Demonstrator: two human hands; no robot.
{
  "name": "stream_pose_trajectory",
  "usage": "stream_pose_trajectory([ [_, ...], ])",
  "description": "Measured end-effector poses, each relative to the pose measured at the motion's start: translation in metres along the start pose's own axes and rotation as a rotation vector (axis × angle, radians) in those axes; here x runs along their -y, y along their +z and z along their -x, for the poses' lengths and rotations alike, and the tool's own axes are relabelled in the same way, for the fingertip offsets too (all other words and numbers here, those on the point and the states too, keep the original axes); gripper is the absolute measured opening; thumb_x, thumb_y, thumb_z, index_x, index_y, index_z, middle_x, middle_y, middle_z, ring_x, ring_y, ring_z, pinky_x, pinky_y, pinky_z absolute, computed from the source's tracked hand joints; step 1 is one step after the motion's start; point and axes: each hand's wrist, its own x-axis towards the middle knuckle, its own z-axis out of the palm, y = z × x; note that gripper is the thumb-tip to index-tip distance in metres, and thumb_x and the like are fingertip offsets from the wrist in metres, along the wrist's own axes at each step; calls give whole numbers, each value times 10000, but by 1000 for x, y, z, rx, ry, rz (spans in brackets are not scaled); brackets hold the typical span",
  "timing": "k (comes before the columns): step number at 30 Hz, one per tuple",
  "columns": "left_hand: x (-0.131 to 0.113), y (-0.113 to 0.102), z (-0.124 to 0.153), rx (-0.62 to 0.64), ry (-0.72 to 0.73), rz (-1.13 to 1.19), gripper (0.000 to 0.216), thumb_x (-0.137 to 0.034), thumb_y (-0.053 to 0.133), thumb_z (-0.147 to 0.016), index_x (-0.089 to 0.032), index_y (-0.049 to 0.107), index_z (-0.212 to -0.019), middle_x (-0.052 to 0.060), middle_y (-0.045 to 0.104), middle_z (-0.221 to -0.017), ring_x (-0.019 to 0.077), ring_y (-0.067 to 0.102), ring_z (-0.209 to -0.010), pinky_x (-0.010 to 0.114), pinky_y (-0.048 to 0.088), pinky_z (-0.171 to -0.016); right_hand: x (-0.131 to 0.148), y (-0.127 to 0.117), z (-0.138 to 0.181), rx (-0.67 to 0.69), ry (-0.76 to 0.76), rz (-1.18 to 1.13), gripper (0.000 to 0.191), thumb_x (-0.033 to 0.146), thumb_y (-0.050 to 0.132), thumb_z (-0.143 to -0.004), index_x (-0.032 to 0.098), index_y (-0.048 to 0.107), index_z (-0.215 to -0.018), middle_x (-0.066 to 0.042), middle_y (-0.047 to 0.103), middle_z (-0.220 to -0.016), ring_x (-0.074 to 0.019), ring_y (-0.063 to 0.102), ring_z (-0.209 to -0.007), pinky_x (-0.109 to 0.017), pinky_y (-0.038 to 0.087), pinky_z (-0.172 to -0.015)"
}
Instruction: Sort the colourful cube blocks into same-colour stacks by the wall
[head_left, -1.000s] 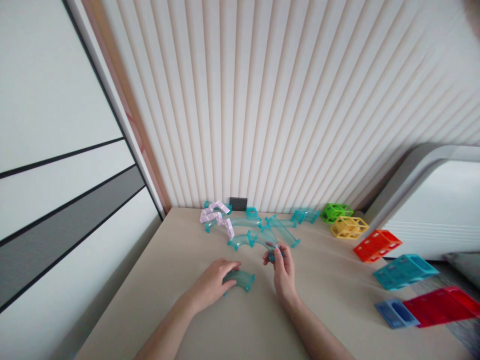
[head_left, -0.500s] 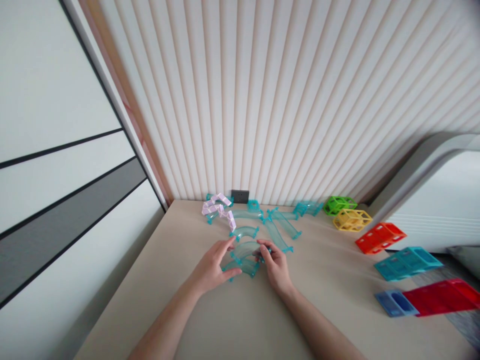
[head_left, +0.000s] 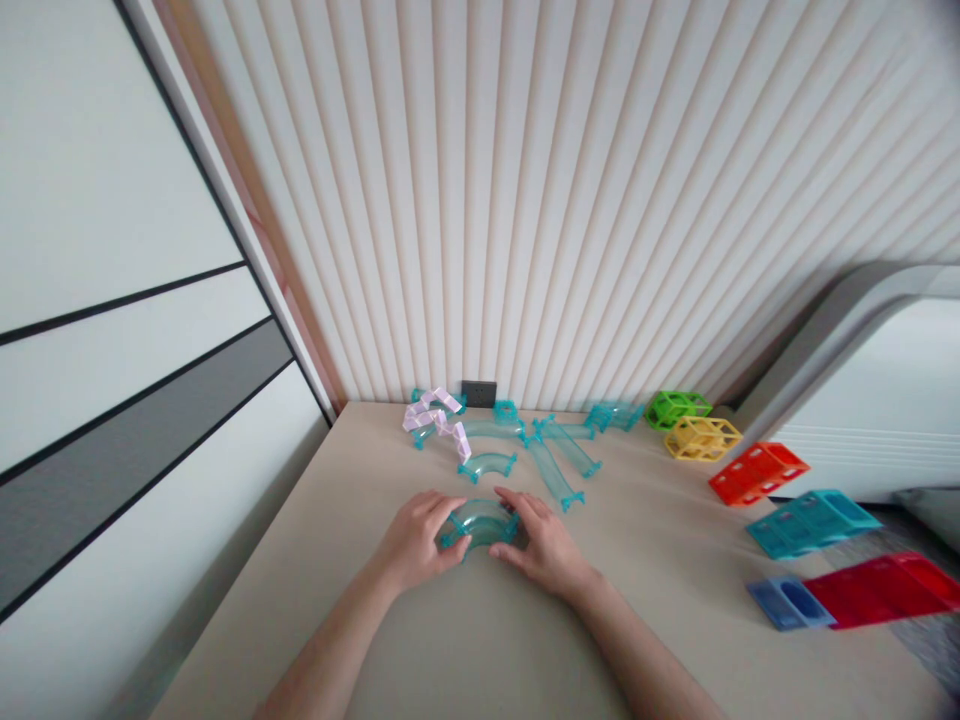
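Note:
Two curved, clear teal track pieces lie close together near the table's front, one apparently over the other. My left hand grips their left end, thumb in front and fingers behind. Around the right end curls my right hand, with its thumb at the near side and fingertips at the far side. Part of each end is hidden by my fingers. Just beyond them rests another curved teal piece, apart from both hands.
Straight teal pieces lie farther back, beside a pale purple folded chain. On the right stand green, yellow, red and teal frame blocks, plus a blue block joined to a dark red one. A ribbed wall borders the table.
The upper curved piece has come down toward me, nearly in line with the lower one. My right hand has shifted from a pinch to a wider grip around the right end.

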Motion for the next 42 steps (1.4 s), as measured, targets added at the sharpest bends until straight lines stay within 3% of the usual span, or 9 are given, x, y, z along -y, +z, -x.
stream_pose_trajectory([
  [7, -4, -1, -1, 118, -30, -39, 357, -380, 650, -840, -224, 639, -1161, 78, 722, -1041, 267, 669, -981, 398, 526, -895, -1, 3, -3, 4, -18, 90, 454, 342, 674, -901, 240, 604, -1337, -110, 695, -1196, -255, 661, -1104, -401, 538, -979],
  [13, -1, 5, 0, 176, -72, -34, 660, -529, 826, -683, -255, 585, -1232, 77, 694, -1149, 309, 638, -1078, 438, 494, -969, -4, 4, -5, -58, -41, 125, 370, 319, 660, -911, 248, 653, -1273, -113, 698, -1156, -260, 669, -1062, -413, 559, -948],
  [21, 6, 19, 1, 55, -146, 10, 463, -288, 669, -849, -255, 544, -1295, 83, 668, -1196, 267, 644, -1126, 404, 529, -977, -2, 3, -6, -45, -16, 140, 364, 359, 684, -907, 252, 667, -1255, -108, 696, -1156, -263, 678, -1059, -407, 562, -953],
  [26, 13, 27, 1, 13, -185, 36, 500, -276, 685, -842, -215, 539, -1316, 106, 667, -1194, 273, 643, -1140, 431, 523, -1014, -5, 7, -4, -38, 3, 157, 445, 331, 704, -882, 247, 635, -1314, -109, 676, -1223, -278, 663, -1112, -423, 546, -993],
  [34, 16, 34, 1, -45, -213, 86, 532, -236, 721, -816, -236, 543, -1317, 87, 666, -1204, 263, 647, -1141, 423, 530, -1009, -7, 18, -5, -169, 36, 95, 360, 296, 645, -924, 249, 648, -1281, -97, 692, -1192, -262, 675, -1096, -422, 558, -978],
  [42, 17, 34, 1, -44, -203, 100, 452, -272, 678, -841, -231, 576, -1280, 95, 685, -1191, 254, 655, -1141, 396, 522, -1024, 1, 17, -5, -187, 55, 41, 355, 290, 661, -913, 250, 661, -1266, -104, 704, -1176, -287, 687, -1077, -429, 568, -962],
])
